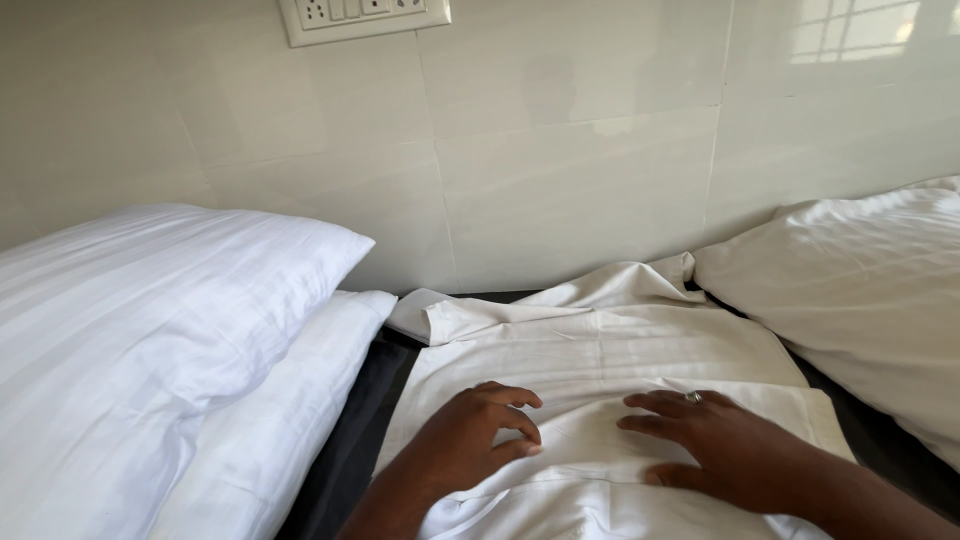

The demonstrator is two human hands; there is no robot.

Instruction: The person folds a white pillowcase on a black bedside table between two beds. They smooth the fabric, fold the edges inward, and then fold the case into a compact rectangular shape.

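I see both hands resting on a white folded cotton cloth [600,350] that lies spread on the dark bed [345,450], near its head edge against the tiled wall [560,170]. My left hand [470,435] curls loosely, fingertips pressing the fabric without gripping anything; my right hand [715,445] lies open and flat, apparently pinning the cloth smooth. Two stacked white pillows [160,340] sit toward the bed's left edge, another white pillow [860,290] toward its right.
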